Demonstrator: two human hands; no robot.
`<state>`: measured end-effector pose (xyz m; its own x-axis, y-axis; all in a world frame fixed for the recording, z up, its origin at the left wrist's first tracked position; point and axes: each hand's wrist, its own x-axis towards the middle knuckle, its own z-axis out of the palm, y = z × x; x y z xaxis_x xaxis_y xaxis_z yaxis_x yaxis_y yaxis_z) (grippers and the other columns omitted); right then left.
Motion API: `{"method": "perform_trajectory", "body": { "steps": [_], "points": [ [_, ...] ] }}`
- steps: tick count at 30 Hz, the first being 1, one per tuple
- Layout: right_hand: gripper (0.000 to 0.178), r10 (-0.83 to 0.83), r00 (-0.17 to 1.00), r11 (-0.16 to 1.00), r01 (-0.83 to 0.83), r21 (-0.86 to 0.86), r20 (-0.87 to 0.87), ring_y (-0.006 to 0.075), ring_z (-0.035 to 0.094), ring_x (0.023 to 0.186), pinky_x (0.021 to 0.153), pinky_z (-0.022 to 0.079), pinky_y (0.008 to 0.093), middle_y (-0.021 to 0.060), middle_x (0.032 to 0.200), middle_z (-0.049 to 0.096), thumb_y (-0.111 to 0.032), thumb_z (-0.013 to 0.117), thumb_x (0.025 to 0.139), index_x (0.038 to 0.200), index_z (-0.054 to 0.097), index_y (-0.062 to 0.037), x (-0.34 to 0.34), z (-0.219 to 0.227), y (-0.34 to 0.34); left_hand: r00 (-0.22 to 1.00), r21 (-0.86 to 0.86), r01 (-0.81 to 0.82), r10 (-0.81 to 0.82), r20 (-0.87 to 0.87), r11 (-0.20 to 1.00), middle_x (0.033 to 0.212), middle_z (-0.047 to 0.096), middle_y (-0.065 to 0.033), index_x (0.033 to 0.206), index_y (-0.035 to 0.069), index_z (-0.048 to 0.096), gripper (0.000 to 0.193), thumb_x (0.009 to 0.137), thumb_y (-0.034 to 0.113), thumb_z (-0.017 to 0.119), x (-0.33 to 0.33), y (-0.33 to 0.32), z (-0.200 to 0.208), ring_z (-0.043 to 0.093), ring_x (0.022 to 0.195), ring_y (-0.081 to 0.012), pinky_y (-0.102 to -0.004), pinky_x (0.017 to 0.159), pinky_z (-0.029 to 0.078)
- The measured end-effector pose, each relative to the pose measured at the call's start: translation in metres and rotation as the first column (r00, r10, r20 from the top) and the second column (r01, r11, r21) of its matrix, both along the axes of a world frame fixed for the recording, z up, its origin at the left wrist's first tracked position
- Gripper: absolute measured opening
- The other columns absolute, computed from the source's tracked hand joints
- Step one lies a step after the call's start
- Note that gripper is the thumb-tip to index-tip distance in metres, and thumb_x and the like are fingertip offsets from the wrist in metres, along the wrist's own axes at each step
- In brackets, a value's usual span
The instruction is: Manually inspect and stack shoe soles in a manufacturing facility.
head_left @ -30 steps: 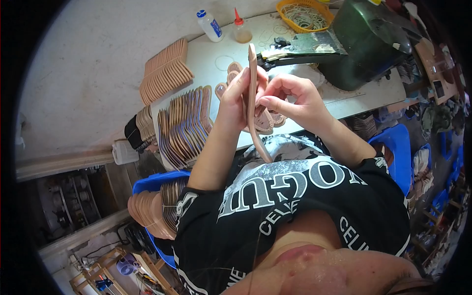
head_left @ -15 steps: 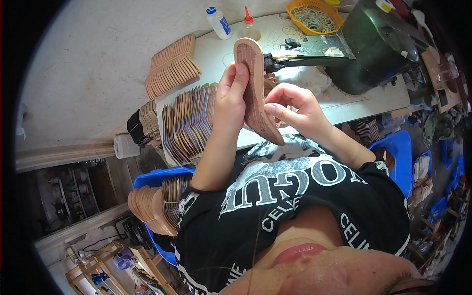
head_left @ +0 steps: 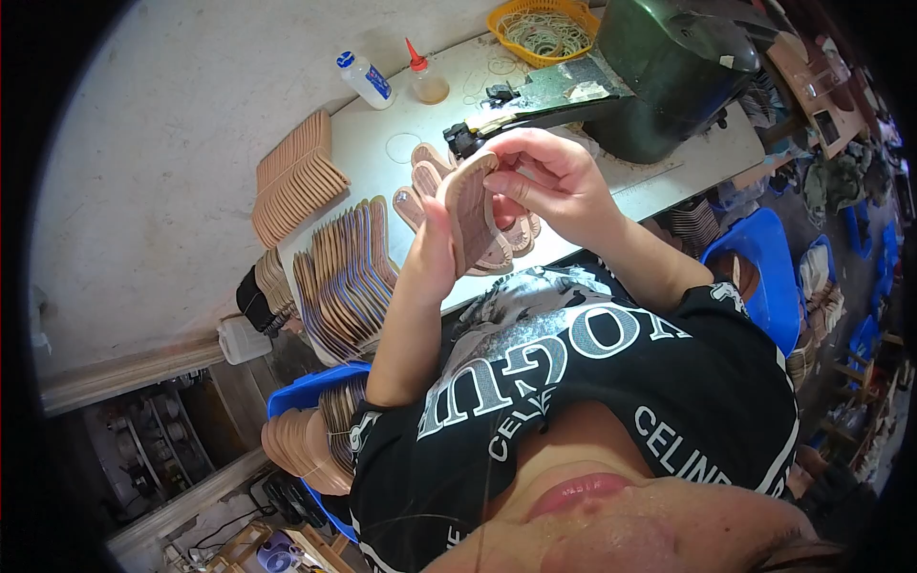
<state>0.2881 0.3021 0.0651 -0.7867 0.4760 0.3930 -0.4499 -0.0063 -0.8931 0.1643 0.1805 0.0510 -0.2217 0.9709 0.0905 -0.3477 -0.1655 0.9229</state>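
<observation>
On the left, a white jug [head_left: 245, 340] is sitting just off the end of the tabletop [head_left: 377, 158]; a second-nearest thing, a bundle with a black end [head_left: 256, 298], is lying beside it; a close-packed row of tan pieces [head_left: 301, 180] is leaning at the wall side of the tabletop; lower down, a blue tub [head_left: 308, 384] is holding stacked tan soles [head_left: 304, 444]; a row of thin insoles [head_left: 344, 275] is standing on edge near the left forearm; behind, a white bottle with a blue cap [head_left: 367, 82] and a squeeze bottle with a red nozzle [head_left: 428, 84] are standing near each other; at the centre, the left hand [head_left: 436, 253] is gripping a curved tan sole [head_left: 468, 215], holding it tilted above the tabletop in front of the chest; several loose soles [head_left: 411, 205] are lying behind it; the right hand [head_left: 559, 177] is curling its fingers, thumb and forefinger touching the sole's upper right edge, though whether they are pinching it I cannot tell; beyond, a yellow basket [head_left: 501, 38] is holding pale loops; a dark green machine [head_left: 659, 81] is stretching its arm leftward behind the right hand; at far right, another blue tub [head_left: 776, 286] is standing below the tabletop.
</observation>
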Motion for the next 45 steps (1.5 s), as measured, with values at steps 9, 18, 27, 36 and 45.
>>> {"method": "perform_trajectory", "body": {
  "steps": [9, 18, 27, 36, 45],
  "points": [
    [0.037, 0.224, 0.963, 0.931, -0.168, -0.323, 0.146, 0.0147, 0.062, 0.098, 0.087, 0.049, 0.0271, 0.0098, 0.106, 0.064, -0.006, 0.061, 0.086, 0.122, 0.055, 0.0010, 0.009, 0.001, 0.018, 0.210, 0.435, -0.210, 0.475, -0.855, 0.876, 0.084, 0.061, -0.0102, 0.102, 0.005, 0.060, 0.070, 0.053, 0.052, 0.080, -0.020, 0.004, 0.005, 0.060, 0.077, -0.0288, -0.0380, 0.070, 0.045],
    [0.032, 0.391, 0.875, 0.857, -0.233, -0.461, 0.285, 0.0122, 0.060, 0.096, 0.082, 0.050, 0.0271, 0.0074, 0.101, 0.063, -0.007, 0.067, 0.083, 0.113, 0.059, -0.0005, 0.028, 0.000, 0.037, -0.071, 0.338, 0.007, 0.338, -0.939, 0.941, 0.085, 0.056, -0.0114, 0.104, 0.008, 0.063, 0.069, 0.051, 0.050, 0.078, -0.025, 0.008, 0.035, 0.055, 0.082, -0.0318, -0.0405, 0.074, 0.043],
    [0.026, 0.636, 0.711, 0.710, -0.390, -0.586, 0.298, 0.0110, 0.054, 0.075, 0.065, 0.044, 0.0252, 0.0040, 0.088, 0.060, -0.006, 0.072, 0.079, 0.102, 0.062, -0.0019, 0.020, -0.014, 0.026, -0.242, 0.268, 0.145, 0.297, -0.924, 0.952, 0.075, 0.048, -0.0071, 0.096, 0.008, 0.059, 0.070, 0.048, 0.056, 0.079, -0.020, -0.013, 0.030, 0.050, 0.075, -0.0282, -0.0421, 0.076, 0.038],
    [0.028, 0.757, 0.652, 0.485, -0.526, -0.699, 0.035, 0.0139, 0.055, 0.082, 0.071, 0.045, 0.0262, 0.0037, 0.090, 0.058, -0.006, 0.070, 0.082, 0.105, 0.055, -0.0048, 0.021, -0.012, 0.007, -0.229, 0.275, 0.232, 0.327, -0.917, 0.933, 0.073, 0.050, -0.0043, 0.092, 0.010, 0.058, 0.066, 0.049, 0.057, 0.078, -0.021, -0.016, 0.040, 0.051, 0.072, -0.0239, -0.0402, 0.075, 0.036],
    [0.033, 0.775, 0.608, 0.532, -0.482, -0.696, 0.171, 0.0120, 0.055, 0.080, 0.070, 0.045, 0.0257, 0.0036, 0.090, 0.060, -0.006, 0.071, 0.081, 0.108, 0.054, -0.0008, 0.024, -0.022, 0.007, -0.218, 0.214, 0.196, 0.255, -0.942, 0.957, 0.069, 0.047, -0.0020, 0.081, 0.011, 0.059, 0.055, 0.054, 0.057, 0.074, -0.012, -0.018, 0.034, 0.049, 0.073, -0.0231, -0.0391, 0.075, 0.035]
  ]
}}
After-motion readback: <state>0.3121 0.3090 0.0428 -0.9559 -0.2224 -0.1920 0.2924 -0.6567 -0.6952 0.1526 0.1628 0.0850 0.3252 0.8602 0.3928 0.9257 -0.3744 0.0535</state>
